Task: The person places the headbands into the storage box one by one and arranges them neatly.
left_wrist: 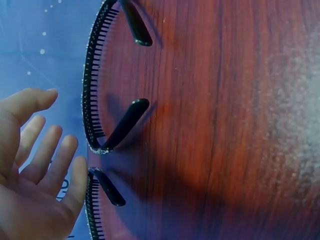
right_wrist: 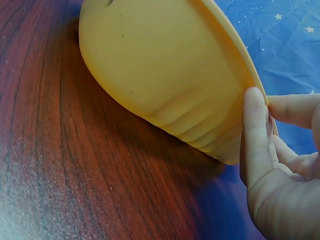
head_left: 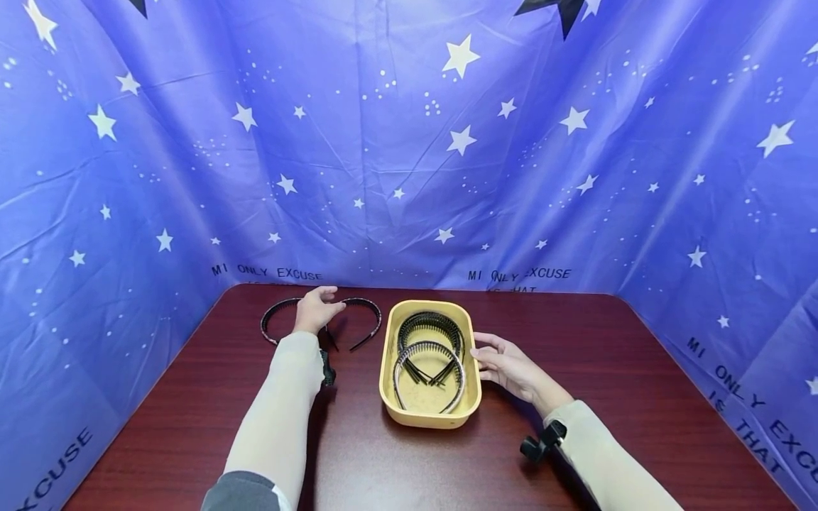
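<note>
In the head view a yellow plastic bin [head_left: 385, 376] stands at the middle of the table, with black toothed headbands [head_left: 429, 323] stacked inside. Another headband with a patterned band [head_left: 397, 397] lies over them at the near end. My right hand [head_left: 508, 365] holds the bin's right side, its thumb at the rim and a finger against the outer wall [right_wrist: 165, 65]. Over at the left, two headbands lie near the back edge; the left one [head_left: 271, 319] and the right one [head_left: 371, 312] flank my left hand [head_left: 315, 310]. Its fingers are spread loosely with nothing between them.
A dark red wooden table [head_left: 358, 461] carries everything. A purple-blue cloth with stars [head_left: 396, 142] hangs right behind the table's back edge and along both sides. Each forearm bears a black strap mount, such as the right one [head_left: 543, 441].
</note>
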Action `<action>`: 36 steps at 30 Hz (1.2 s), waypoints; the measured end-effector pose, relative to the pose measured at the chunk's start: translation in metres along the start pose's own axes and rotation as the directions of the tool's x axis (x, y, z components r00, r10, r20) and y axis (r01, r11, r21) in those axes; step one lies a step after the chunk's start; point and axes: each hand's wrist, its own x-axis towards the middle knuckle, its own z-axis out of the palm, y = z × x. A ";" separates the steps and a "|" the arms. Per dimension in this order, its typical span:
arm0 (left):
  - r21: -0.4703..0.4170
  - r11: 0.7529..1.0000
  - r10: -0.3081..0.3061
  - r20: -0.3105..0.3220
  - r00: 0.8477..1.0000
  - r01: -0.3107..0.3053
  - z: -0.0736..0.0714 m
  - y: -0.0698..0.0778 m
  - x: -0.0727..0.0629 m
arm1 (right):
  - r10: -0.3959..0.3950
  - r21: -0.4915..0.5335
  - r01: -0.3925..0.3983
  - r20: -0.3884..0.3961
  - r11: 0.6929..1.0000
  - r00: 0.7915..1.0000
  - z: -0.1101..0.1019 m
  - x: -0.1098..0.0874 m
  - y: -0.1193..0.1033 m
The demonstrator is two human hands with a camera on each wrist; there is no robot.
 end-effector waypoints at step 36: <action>0.235 0.968 -0.093 0.011 0.996 0.088 0.006 -0.010 0.007 | 0.006 -0.006 -0.006 -0.006 1.000 1.000 0.002 0.000 -0.001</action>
